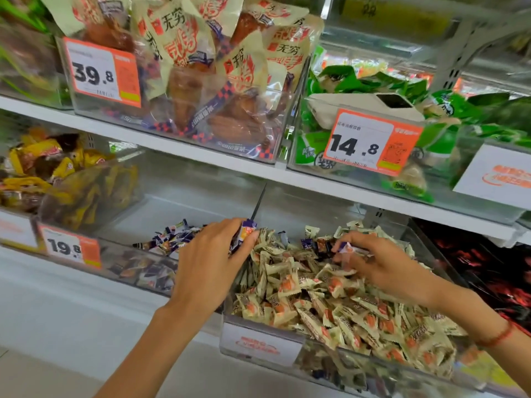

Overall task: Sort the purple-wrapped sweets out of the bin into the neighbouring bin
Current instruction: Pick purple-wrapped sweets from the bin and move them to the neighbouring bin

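Left hand (212,259) pinches a purple-wrapped sweet (246,229), right hand (373,257) pinches another purple sweet (346,248) (light, crinkly, slippery: grab twisted ends).

Shop: shelves w/ clear bins (178,133) of packaged snacks, orange price tags (370,142).

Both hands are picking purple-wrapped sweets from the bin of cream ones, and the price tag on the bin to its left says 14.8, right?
Not quite: the head view shows the orange-and-white price tag on the clear plastic neighbouring bin reads 19.8. The rest stands.
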Demonstrator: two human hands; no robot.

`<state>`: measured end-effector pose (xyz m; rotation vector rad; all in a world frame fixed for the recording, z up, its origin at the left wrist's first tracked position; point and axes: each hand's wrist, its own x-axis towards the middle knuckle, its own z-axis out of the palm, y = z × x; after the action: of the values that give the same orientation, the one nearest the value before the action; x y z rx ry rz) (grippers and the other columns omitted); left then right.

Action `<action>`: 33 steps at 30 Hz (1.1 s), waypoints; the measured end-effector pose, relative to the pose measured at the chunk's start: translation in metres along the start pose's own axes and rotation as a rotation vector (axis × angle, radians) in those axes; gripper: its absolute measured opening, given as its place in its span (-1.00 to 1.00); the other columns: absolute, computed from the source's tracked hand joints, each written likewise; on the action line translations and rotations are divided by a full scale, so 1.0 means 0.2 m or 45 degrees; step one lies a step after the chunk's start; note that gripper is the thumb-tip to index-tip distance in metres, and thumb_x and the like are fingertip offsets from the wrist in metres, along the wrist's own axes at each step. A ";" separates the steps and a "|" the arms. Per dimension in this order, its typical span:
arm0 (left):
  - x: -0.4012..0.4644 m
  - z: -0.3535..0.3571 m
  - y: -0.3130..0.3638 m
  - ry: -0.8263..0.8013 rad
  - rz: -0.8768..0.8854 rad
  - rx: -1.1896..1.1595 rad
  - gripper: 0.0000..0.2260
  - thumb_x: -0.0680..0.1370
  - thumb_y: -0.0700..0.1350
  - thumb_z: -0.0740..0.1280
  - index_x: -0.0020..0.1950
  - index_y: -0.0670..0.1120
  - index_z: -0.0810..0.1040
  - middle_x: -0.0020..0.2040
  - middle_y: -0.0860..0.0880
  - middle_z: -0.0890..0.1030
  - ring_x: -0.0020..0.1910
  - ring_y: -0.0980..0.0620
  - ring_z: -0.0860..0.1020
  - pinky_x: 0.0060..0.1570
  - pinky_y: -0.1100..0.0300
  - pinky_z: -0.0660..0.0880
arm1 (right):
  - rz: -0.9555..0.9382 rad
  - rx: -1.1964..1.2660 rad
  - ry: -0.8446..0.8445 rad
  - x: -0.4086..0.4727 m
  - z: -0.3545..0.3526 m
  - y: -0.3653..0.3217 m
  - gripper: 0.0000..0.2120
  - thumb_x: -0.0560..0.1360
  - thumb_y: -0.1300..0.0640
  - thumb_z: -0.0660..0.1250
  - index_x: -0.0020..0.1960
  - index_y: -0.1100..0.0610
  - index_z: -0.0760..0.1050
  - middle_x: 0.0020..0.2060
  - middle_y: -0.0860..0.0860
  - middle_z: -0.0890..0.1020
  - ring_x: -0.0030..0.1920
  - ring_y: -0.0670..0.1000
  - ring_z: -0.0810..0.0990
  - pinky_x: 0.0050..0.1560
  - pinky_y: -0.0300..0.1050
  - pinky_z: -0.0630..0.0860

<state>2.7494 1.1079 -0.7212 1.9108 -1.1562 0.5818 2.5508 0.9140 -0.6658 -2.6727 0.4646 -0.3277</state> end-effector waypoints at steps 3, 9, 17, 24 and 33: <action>-0.01 0.01 0.01 0.012 -0.037 -0.026 -0.76 0.55 0.08 0.24 -0.02 -0.05 0.59 -0.22 0.07 0.61 -0.29 0.17 0.50 -0.41 0.49 0.24 | 0.023 -0.032 0.014 0.08 0.02 0.02 -0.88 0.63 0.11 0.16 0.09 -0.05 0.43 -0.14 -0.10 0.59 -0.16 -0.07 0.57 -0.12 -0.05 0.50; -0.01 0.01 0.01 0.016 -0.067 -0.032 -0.77 0.56 0.08 0.22 -0.05 -0.03 0.57 -0.24 0.10 0.56 -0.30 0.20 0.41 -0.41 0.50 0.22 | 0.107 -0.108 -0.156 0.43 0.17 0.03 -0.81 0.62 0.06 0.20 0.21 0.06 0.42 0.09 0.04 0.55 -0.11 -0.01 0.56 -0.10 -0.08 0.46; -0.01 0.02 0.01 0.010 -0.062 0.004 -0.75 0.57 0.09 0.21 0.02 -0.02 0.59 -0.19 0.11 0.60 -0.24 0.16 0.52 -0.36 0.40 0.33 | 0.249 -0.261 -0.567 0.69 0.40 0.06 -0.62 0.60 0.08 0.22 0.39 0.14 0.34 0.29 0.09 0.45 0.29 0.12 0.43 0.28 -0.06 0.38; -0.01 0.02 0.02 -0.013 -0.047 0.004 -0.74 0.57 0.10 0.20 0.06 -0.01 0.59 -0.17 0.11 0.61 -0.21 0.14 0.54 -0.33 0.36 0.37 | 0.108 -0.185 -0.396 0.64 0.42 0.10 -0.88 0.53 0.18 0.33 0.03 0.20 0.57 -0.01 0.07 0.64 0.04 0.05 0.58 0.10 -0.04 0.50; 0.05 -0.05 0.02 0.016 -0.167 0.040 -0.77 0.61 0.11 0.02 -0.04 0.06 0.40 -0.30 0.19 0.39 -0.34 0.20 0.37 -0.46 0.39 0.18 | -0.191 0.650 0.023 0.32 0.23 -0.34 -0.84 0.60 0.15 0.24 0.13 0.16 0.51 -0.27 -0.23 0.59 -0.33 -0.27 0.50 -0.27 -0.43 0.36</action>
<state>2.7512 1.1101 -0.7058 1.9899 -1.0100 0.5428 2.6407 0.9651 -0.6688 -2.2080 0.1547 -0.4465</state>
